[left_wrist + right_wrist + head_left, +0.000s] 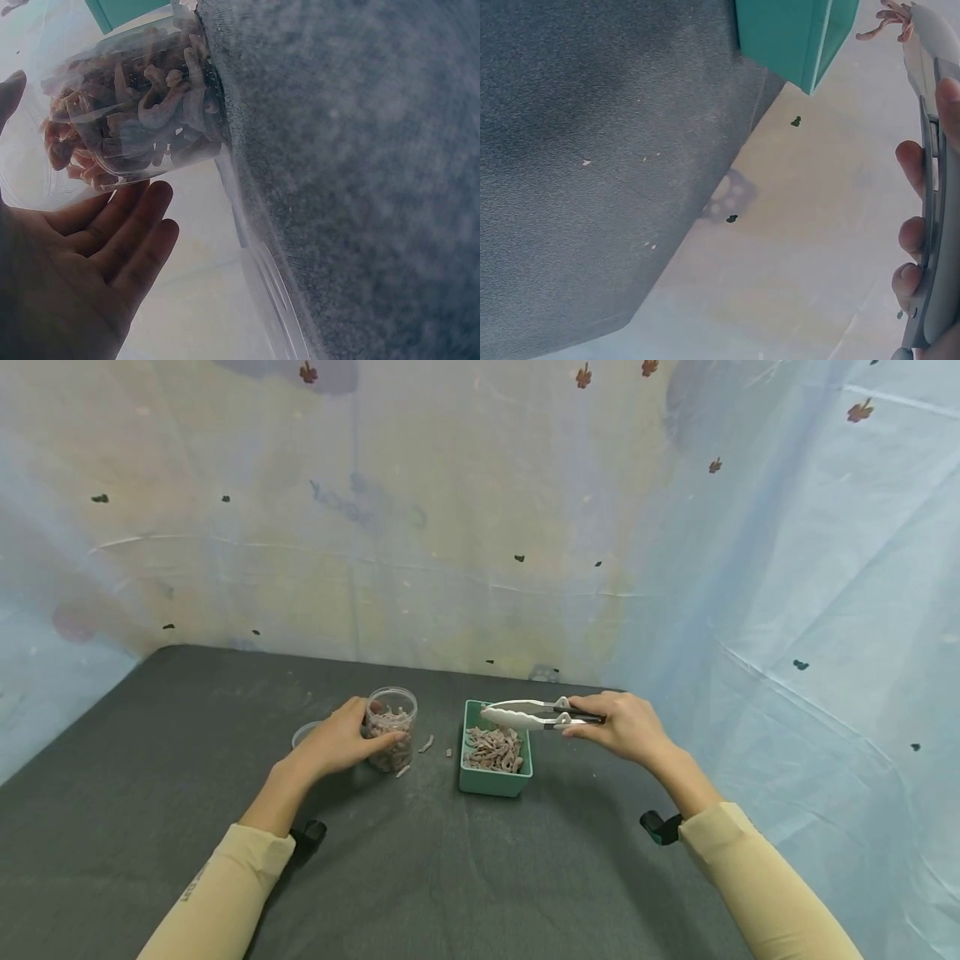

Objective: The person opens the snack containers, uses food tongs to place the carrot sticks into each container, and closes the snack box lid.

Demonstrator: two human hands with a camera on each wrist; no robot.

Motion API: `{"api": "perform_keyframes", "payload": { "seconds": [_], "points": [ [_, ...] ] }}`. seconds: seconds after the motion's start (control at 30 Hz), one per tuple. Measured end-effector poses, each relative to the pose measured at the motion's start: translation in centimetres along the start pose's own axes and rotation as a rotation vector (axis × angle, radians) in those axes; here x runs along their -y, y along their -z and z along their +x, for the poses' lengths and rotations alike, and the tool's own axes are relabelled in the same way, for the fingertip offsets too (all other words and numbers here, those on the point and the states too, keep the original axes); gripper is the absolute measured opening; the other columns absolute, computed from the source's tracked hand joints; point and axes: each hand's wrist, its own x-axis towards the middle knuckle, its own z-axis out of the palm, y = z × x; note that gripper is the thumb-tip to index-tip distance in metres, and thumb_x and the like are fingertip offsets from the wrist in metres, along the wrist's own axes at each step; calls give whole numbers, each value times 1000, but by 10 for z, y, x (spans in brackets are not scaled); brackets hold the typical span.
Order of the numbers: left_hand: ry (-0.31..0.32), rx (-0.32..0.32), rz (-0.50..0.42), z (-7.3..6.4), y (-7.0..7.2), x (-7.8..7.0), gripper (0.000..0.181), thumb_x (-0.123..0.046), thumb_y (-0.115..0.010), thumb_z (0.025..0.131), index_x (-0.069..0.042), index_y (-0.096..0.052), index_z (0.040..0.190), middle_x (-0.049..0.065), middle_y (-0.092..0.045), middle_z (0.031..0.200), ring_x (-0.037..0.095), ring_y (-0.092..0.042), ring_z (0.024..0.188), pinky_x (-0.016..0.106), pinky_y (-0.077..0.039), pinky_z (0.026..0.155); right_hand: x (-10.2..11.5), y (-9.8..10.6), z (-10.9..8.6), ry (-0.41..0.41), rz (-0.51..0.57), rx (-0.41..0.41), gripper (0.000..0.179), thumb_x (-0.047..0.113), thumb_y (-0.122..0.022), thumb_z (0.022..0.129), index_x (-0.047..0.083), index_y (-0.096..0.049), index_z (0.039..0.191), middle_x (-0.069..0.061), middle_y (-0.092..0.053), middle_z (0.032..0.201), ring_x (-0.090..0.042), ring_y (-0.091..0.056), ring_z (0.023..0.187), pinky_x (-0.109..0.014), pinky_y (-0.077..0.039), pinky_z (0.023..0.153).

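My left hand holds a clear plastic jar upright on the table, thumb on one side and fingers on the other. Brownish-grey, twisted strips fill much of the jar. With my right hand I grip a pair of tongs, white-headed with dark handles, over a green rectangular box. The tongs' tips pinch a few strips, as the right wrist view shows. More strips lie heaped inside the box.
A few loose strips lie on the dark table between jar and box. Behind my left hand is a clear round lid. A patterned pale sheet hangs behind the table and along its right side.
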Motion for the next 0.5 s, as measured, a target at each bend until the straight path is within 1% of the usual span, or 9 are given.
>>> {"api": "perform_keyframes", "payload": {
  "seconds": [0.27, 0.33, 0.5],
  "points": [
    [-1, -1, -6, 1, -1, 1, 99, -77, -56, 93, 0, -41, 153, 26, -46, 147, 42, -54, 128, 62, -48, 97, 3, 5, 5, 12, 31, -48, 53, 32, -88, 84, 10, -75, 130, -16, -75, 121, -38, -73, 98, -53, -57, 68],
    [-2, -3, -3, 1, -1, 1, 99, -77, -56, 93, 0, -41, 153, 26, -46, 147, 42, -54, 128, 62, -48, 97, 4, 6, 7, 19, 37, -59, 53, 32, -88, 83, 9, -75, 130, -16, -75, 120, -38, -74, 96, -52, -57, 67],
    [0, -2, -5, 0, 0, 0, 98, -77, -56, 93, 0, -42, 152, 26, -47, 145, 42, -55, 125, 61, -49, 96, 7, 9, 12, 24, 47, -75, 54, 31, -89, 82, 9, -75, 129, -14, -77, 115, -31, -73, 83, -45, -53, 59]
  ]
}}
